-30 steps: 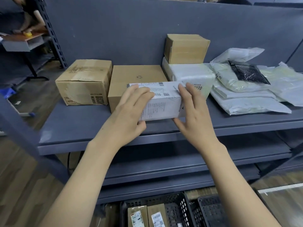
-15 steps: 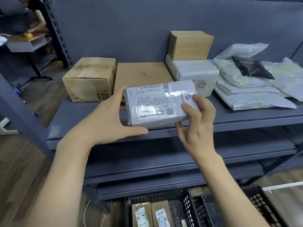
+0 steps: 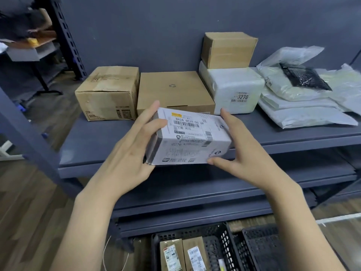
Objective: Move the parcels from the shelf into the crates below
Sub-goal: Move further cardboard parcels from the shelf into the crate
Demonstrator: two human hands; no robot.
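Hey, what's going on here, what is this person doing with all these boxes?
A person is sorting parcels. Both hands, left hand and right hand, hold a white labelled parcel in the air in front of the grey shelf. Cardboard boxes and plastic mailer bags wait on the shelf. Below, a black crate already holds two labelled parcels; a second crate sits beside it.

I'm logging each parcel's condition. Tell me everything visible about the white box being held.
The white box is a small oblong parcel, seemingly cardboard under glossy clear tape, with barcoded shipping labels on top and front. It looks intact, tilted, held in the air above the shelf's front edge, the left hand and right hand gripping its ends.
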